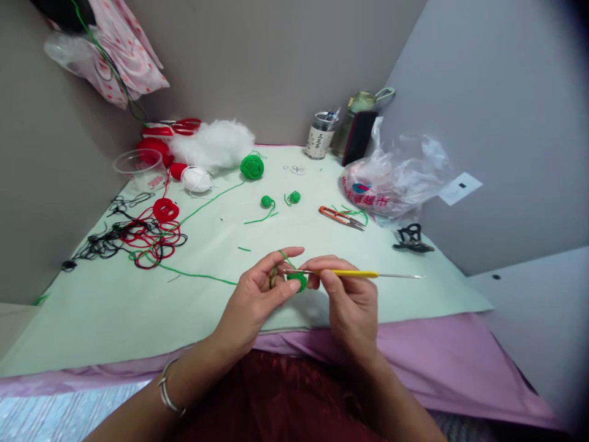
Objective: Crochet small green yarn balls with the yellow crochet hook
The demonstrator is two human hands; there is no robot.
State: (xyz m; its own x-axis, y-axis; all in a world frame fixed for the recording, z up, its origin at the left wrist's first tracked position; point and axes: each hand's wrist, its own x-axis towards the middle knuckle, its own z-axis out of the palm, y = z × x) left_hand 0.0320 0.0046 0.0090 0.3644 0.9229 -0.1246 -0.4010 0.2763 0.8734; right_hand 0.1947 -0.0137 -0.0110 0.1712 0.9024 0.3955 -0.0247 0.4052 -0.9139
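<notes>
Between thumb and fingers, my left hand pinches a small green crochet piece. Green yarn runs over its raised index finger and trails left across the table. My right hand is closed around the yellow grip of a crochet hook. The hook's metal tip lies at the top of the green piece, close to the left fingers. Whether a loop sits on the tip is too small to tell. Beyond the hands lie two small green crocheted balls with loose tails.
Orange thread snips and a black hair claw lie to the right, before a plastic bag. A green yarn ball, white stuffing and a pen jar stand behind. Tangled black and red yarn spreads at left.
</notes>
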